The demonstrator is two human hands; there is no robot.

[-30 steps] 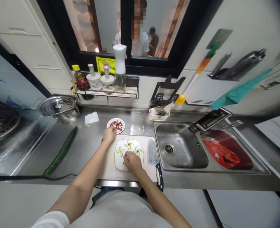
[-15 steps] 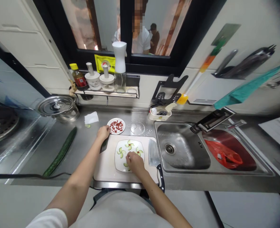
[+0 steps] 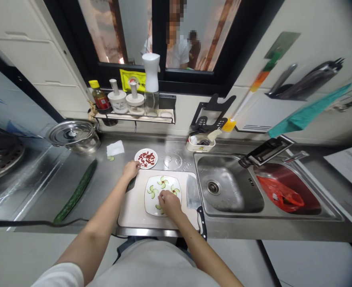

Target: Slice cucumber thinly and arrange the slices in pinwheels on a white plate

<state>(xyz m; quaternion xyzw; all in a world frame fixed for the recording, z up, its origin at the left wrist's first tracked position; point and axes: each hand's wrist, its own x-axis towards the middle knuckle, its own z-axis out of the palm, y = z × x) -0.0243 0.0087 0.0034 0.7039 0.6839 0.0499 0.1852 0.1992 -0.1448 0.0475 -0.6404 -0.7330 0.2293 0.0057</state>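
Note:
My right hand point(image 3: 170, 204) is over the white square plate point(image 3: 148, 207), its fingers pinched together above cucumber slices point(image 3: 158, 207); anything between the fingertips is too small to make out. Several green pinwheels of thin cucumber slices lie on the plate, some with red centres. Beneath the plate is a pale cutting board point(image 3: 130, 217). With curled fingers, my left hand point(image 3: 130, 170) rests by the rim of a small round plate point(image 3: 137, 154) of chopped red bits point(image 3: 146, 158). What those fingers hold, if anything, is hidden. A cleaver point(image 3: 193, 191) lies along the board's right side.
A whole cucumber point(image 3: 77, 191) lies on the steel counter at left, near a lidded pot point(image 3: 74, 137) and a white tissue point(image 3: 115, 148). The double sink point(image 3: 232, 207) is at right, with a red bag point(image 3: 283, 195). Seasoning jars point(image 3: 117, 101) stand on a rack behind.
My left hand has shifted very slightly at the small plate's edge. The right hand stays over the square plate, nearly still.

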